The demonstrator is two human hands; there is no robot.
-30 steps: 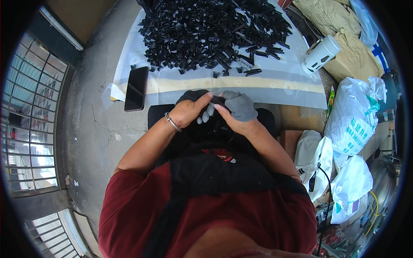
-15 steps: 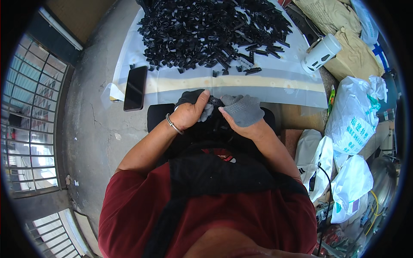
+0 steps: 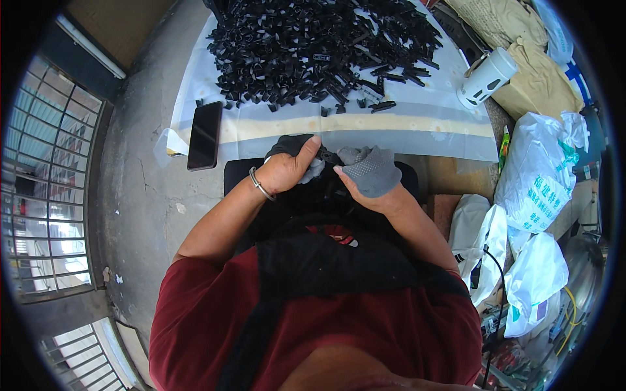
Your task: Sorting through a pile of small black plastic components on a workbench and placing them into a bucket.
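Observation:
Just past the table's near edge, over my lap, my two hands meet around a small black plastic part [image 3: 330, 156]. My left hand [image 3: 295, 161], in a grey glove that leaves the thumb bare, is closed on one end of it. From the other side my right hand [image 3: 370, 171], in a dotted grey glove, pinches at the part; its fingertips are curled out of sight. How the piece is shaped is mostly hidden by the fingers. Ahead on the table lies a big heap of similar black plastic parts [image 3: 306, 58].
A dark phone [image 3: 205, 135] lies at the table's left front. On the right side stands a white tumbler [image 3: 488, 78]. Full white sacks [image 3: 536, 176] and brown paper bags [image 3: 538, 78] crowd the right, with a black cable [image 3: 502, 287] hanging there. A barred window [image 3: 52, 176] is at left.
My right hand has shifted slightly right and down, so a little more of the black part shows between the hands. My left hand stays nearly in place.

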